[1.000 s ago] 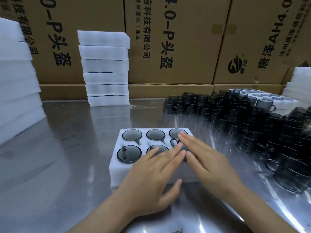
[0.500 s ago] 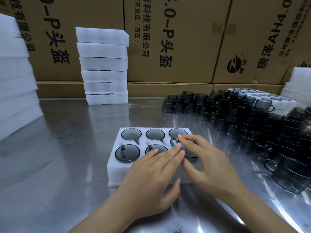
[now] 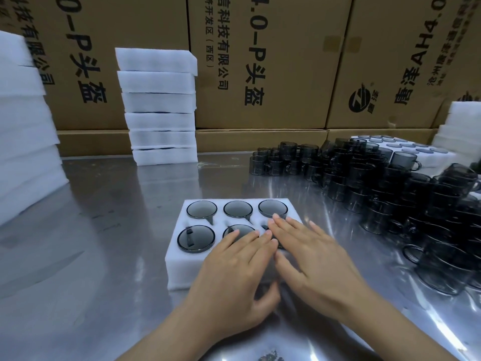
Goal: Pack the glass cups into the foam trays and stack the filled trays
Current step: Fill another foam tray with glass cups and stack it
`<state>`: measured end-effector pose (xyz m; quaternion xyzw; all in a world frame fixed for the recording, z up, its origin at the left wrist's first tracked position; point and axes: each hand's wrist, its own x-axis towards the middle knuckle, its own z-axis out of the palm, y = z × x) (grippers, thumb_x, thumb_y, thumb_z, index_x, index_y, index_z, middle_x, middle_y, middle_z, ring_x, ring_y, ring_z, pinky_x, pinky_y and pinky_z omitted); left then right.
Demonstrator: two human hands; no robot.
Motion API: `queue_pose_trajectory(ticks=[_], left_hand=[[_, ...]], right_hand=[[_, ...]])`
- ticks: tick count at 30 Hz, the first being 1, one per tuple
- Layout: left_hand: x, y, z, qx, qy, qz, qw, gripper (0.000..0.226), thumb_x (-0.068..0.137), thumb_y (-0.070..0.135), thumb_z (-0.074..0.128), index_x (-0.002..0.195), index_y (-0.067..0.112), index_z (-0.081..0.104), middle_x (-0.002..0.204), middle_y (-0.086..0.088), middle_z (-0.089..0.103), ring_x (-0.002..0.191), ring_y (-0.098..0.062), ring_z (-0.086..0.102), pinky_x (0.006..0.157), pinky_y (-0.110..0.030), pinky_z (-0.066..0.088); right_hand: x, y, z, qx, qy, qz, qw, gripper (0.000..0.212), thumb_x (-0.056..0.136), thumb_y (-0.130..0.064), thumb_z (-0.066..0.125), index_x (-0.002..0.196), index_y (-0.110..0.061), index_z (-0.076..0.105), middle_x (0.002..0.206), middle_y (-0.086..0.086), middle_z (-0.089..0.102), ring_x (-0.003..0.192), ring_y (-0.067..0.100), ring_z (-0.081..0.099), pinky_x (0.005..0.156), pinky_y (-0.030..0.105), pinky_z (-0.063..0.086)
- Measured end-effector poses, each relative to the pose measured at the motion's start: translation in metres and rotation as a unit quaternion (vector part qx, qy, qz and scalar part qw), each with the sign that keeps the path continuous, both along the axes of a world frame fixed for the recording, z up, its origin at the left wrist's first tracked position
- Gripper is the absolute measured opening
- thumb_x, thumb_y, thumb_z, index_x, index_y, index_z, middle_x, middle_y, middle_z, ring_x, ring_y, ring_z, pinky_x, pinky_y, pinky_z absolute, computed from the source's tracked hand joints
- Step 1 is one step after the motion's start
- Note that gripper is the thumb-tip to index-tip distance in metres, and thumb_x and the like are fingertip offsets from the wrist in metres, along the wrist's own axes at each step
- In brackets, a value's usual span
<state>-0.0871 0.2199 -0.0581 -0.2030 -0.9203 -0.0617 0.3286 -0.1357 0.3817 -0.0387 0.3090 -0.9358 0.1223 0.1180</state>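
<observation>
- Glass cups [image 3: 201,209]: we see smoky cups seated mouth-up in the two-by-three pockets of the foam tray [image 3: 182,267], which lies on the metal table [image 3: 109,230] directly before us; the near-right pocket is covered by our fingers, so we cannot tell how its cup sits.
- Left hand [image 3: 234,267]: fingers straight and flat, tips resting on the near-middle cup, gripping nothing.
- Right hand [image 3: 312,256]: likewise flat and ungripping, laid over the tray's right end, fingertips reaching the far-right cup.
- Key relation: the tray's long axis runs left to right beneath both palms; we judge a two-handed lift by its ends suits stacking.
- Stack of trays [image 3: 158,108]: stands well beyond, up and to the left, nearer our left hand.
- Loose cups [image 3: 377,183]: a dense pile on the right.
- Second tray [image 3: 406,149]: behind that pile, showing cup rims.
- Cardboard boxes [image 3: 260,61]: line the rear.
</observation>
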Motion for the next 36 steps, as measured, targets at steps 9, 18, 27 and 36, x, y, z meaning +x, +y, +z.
queue_pose_trajectory(ticks=[9,18,27,36], left_hand=[[0.007,-0.004,-0.006,-0.038,-0.036,0.009,0.999,0.062,0.070,0.038,0.055,0.127,0.015,0.059,0.134,0.003,0.057,0.120,-0.014,0.055,0.102,-0.036,0.043],[0.024,-0.046,0.001,-0.007,-0.014,0.081,0.997,0.064,0.080,0.047,0.045,0.135,0.015,0.052,0.141,0.001,0.049,0.126,-0.020,0.051,0.105,-0.039,0.026],[0.018,-0.094,-0.010,0.369,-0.169,0.125,0.905,0.074,0.069,0.057,0.071,0.131,0.058,0.031,0.117,0.043,0.052,0.106,0.013,0.052,0.080,-0.005,0.039],[-0.058,-0.126,-0.012,0.498,-0.133,0.142,0.845,0.051,0.080,0.028,0.072,0.115,0.054,0.044,0.089,0.049,0.055,0.085,0.032,0.045,0.069,0.004,0.036]], right_hand=[[-0.001,0.000,-0.012,-0.039,0.011,0.002,0.999,0.068,0.080,-0.059,0.025,0.146,-0.043,0.018,0.147,-0.032,-0.002,0.142,-0.005,0.001,0.109,0.017,-0.011],[-0.004,0.003,-0.012,-0.024,0.029,0.018,0.999,0.063,0.086,-0.069,0.035,0.144,-0.051,0.016,0.148,-0.034,0.001,0.142,-0.003,0.005,0.113,0.024,-0.002],[-0.019,-0.017,-0.024,-0.280,-0.066,-0.049,0.956,0.104,0.060,-0.061,0.073,0.144,-0.034,0.017,0.142,-0.018,0.017,0.134,0.002,0.021,0.100,0.013,0.021],[-0.110,-0.092,-0.031,-0.442,-0.170,-0.043,0.880,0.103,0.061,-0.023,0.088,0.140,-0.023,0.022,0.125,-0.024,0.038,0.110,0.001,0.043,0.081,0.002,0.033]])
